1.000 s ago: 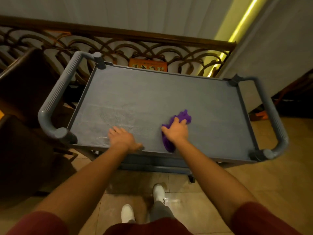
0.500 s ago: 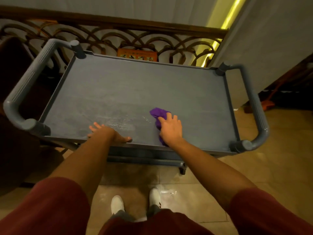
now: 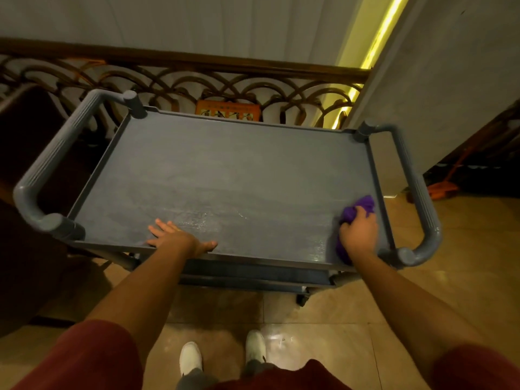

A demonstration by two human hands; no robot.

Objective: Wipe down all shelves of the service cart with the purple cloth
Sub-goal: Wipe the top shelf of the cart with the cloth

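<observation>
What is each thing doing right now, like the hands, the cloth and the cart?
Left hand: open, flat on the top shelf's near edge.
Right hand: gripping the cloth.
Crumpled purple cloth: bunched, pressed on the shelf's right near corner.
Grey plastic service cart's top shelf: streaky, bare apart from the hands and cloth.

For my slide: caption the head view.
Right hand wipes purple cloth across cart's top shelf; left hand braces.

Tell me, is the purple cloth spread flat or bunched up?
Bunched up: the purple cloth is wadded under the right hand, whose fingers curl round it.
</observation>
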